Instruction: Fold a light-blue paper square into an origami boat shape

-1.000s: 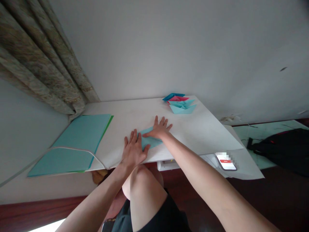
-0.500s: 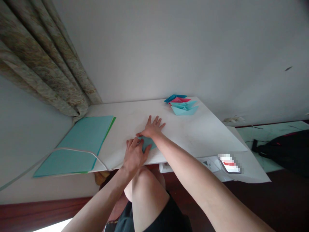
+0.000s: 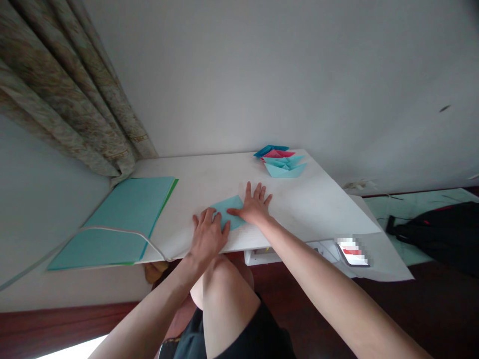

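Observation:
A folded piece of light blue paper (image 3: 232, 204) lies flat near the front edge of the white table. My left hand (image 3: 209, 232) rests on its left side, fingers bent but apart, covering that end. Across its right side lies my right hand (image 3: 256, 207), fingers spread, with the thumb stretched over the paper and the other fingertips on the tabletop. Neither hand grips the paper. Beyond my right hand stand several folded paper boats: a light blue boat (image 3: 286, 168) in front, a pink boat (image 3: 277, 153) and a dark blue boat (image 3: 270, 149) behind.
Light blue and green paper sheets (image 3: 123, 212) are stacked at the table's left, with a white cable (image 3: 123, 231) running across them. A phone (image 3: 352, 252) lies at the right front. A patterned curtain (image 3: 86, 94) hangs at the left; a black bag (image 3: 441, 229) sits far right.
My right hand has slid right, away from my left hand, uncovering more of the light blue paper. My left hand has stayed nearly in place.

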`<state>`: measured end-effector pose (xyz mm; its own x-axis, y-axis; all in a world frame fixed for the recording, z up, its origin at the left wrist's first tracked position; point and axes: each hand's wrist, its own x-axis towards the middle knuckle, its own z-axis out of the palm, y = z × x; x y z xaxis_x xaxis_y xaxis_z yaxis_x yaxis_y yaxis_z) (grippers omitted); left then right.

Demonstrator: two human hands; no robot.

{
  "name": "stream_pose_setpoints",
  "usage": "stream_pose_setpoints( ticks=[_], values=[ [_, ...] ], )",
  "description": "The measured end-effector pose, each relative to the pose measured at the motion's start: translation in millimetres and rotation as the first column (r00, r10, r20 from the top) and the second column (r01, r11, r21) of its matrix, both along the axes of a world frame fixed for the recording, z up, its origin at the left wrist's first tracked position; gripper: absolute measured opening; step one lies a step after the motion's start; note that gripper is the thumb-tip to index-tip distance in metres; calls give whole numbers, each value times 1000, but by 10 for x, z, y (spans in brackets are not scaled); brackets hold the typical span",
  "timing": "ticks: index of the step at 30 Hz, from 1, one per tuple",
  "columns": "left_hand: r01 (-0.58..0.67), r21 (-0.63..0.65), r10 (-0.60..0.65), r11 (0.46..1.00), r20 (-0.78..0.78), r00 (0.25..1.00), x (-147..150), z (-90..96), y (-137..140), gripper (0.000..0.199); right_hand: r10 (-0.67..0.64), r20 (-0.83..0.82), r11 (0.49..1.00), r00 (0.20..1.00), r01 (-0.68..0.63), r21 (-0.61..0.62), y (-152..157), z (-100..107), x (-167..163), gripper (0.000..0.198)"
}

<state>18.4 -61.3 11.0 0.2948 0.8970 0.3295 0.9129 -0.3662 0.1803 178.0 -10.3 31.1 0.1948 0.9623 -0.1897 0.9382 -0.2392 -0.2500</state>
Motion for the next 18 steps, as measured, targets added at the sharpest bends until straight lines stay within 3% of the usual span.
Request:
stream_pose_setpoints(
  ticks=[11,18],
  values=[
    [-28,-82,23,996,-67,998,51,84,-55,37,20,37,999,999,-19,-46,-249,21,468,133],
    [-29,-85,22,996,-76,997,56,74,-55,50,124,9,992,992,-124,-28,-294,6,366,140]
  ],
)
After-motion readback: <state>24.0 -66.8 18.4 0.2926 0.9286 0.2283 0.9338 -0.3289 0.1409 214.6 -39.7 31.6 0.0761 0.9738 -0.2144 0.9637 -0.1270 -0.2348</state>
